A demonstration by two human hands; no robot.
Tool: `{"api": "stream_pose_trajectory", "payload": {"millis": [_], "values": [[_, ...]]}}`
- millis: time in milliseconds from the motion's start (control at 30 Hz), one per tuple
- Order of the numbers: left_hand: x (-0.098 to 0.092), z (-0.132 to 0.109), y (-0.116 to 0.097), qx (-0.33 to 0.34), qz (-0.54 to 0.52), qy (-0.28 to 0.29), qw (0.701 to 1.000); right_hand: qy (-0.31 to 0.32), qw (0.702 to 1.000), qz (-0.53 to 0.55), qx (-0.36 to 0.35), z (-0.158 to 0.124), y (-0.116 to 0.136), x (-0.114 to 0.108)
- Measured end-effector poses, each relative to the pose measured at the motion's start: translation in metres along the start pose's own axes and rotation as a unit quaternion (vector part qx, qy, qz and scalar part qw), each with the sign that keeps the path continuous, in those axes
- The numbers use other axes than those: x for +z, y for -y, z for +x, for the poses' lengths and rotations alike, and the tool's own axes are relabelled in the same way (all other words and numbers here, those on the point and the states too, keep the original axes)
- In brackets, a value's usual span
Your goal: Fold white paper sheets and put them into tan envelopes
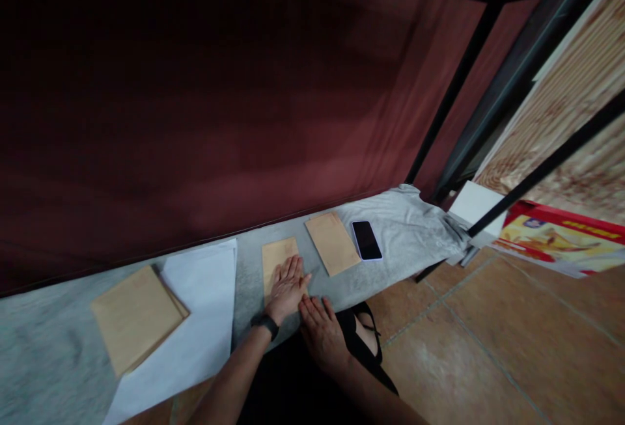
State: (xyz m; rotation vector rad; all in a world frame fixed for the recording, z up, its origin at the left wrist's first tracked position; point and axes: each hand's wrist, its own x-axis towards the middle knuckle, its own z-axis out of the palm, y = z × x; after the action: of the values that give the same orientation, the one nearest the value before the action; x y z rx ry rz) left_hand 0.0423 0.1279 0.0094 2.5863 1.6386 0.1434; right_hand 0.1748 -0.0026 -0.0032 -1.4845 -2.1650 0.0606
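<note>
My left hand point(288, 285), with a dark band at the wrist, lies flat on a brown envelope point(278, 254) and covers its lower right part. The fingers are stretched out. My right hand point(323, 330) rests at the near edge of the grey cloth point(249, 282), its fingers extended beside the left hand's wrist and thumb. Nothing shows in its grasp. To the right lie more brown envelopes point(333, 243), next to a phone point(367, 241) with a dark screen. Over at the left, a stack of brown envelopes point(139, 317) sits partly on white paper sheets point(205, 308).
A dark red panel point(219, 171) rises behind the narrow cloth-covered surface. At the right stand black frame bars point(454, 93), a white box point(476, 207) and a red and yellow carton point(561, 236). Tiled floor point(454, 353) lies below.
</note>
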Motion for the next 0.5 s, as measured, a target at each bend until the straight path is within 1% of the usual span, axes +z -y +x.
{"api": "stream_pose_trajectory", "payload": {"millis": [100,200,300,400,500], "values": [[0.003,-0.029,-0.003,0.032,-0.007,-0.025,0.999,0.000,1.000,-0.011,-0.003,-0.002,-0.001,0.004],[0.005,-0.062,-0.006,0.056,-0.009,-0.058,0.997,0.000,0.999,-0.030,-0.020,-0.003,-0.003,0.006],[0.003,-0.090,-0.010,0.067,-0.006,-0.067,0.996,0.009,0.998,-0.040,-0.037,-0.004,-0.005,0.005],[-0.001,-0.110,-0.014,0.070,-0.007,-0.069,0.995,0.017,0.999,-0.037,-0.030,-0.005,-0.005,0.003],[-0.004,-0.123,-0.017,0.064,-0.007,-0.079,0.995,0.025,0.999,-0.027,-0.032,-0.005,-0.006,0.001]]}}
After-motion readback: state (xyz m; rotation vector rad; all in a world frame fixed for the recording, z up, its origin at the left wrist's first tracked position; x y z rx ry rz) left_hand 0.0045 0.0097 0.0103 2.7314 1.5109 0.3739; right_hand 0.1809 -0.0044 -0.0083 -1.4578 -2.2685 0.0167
